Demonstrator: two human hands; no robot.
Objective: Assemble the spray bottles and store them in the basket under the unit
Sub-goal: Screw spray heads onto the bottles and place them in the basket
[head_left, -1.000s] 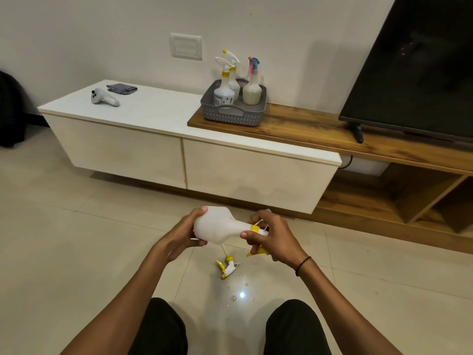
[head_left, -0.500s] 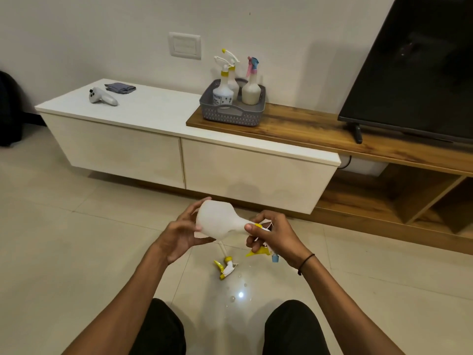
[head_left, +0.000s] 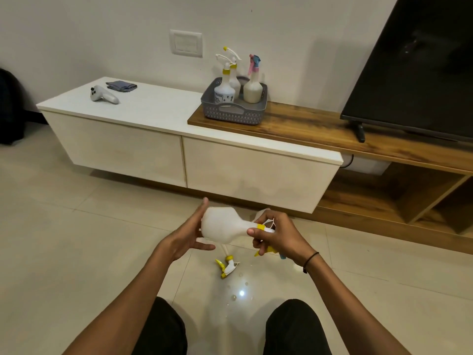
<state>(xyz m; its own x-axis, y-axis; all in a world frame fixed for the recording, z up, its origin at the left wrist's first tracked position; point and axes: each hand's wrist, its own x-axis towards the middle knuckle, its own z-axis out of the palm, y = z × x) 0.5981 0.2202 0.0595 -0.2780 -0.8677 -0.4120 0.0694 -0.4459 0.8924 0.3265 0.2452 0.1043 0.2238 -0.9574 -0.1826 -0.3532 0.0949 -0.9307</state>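
Glossy floor tiles (head_left: pixel 76 252) lie under a white spray bottle (head_left: pixel 220 228) held sideways above them. Right hand (head_left: pixel 277 235) pinches the yellow collar (head_left: pixel 261 227) at its neck; left hand (head_left: pixel 185 237) is splayed open, barely touching the base. Cross-threading, or a drop onto the loose trigger head (head_left: pixel 227 265) below, seems likely. Grey basket (head_left: pixel 233 112) sits far off atop the unit (head_left: pixel 179 139).
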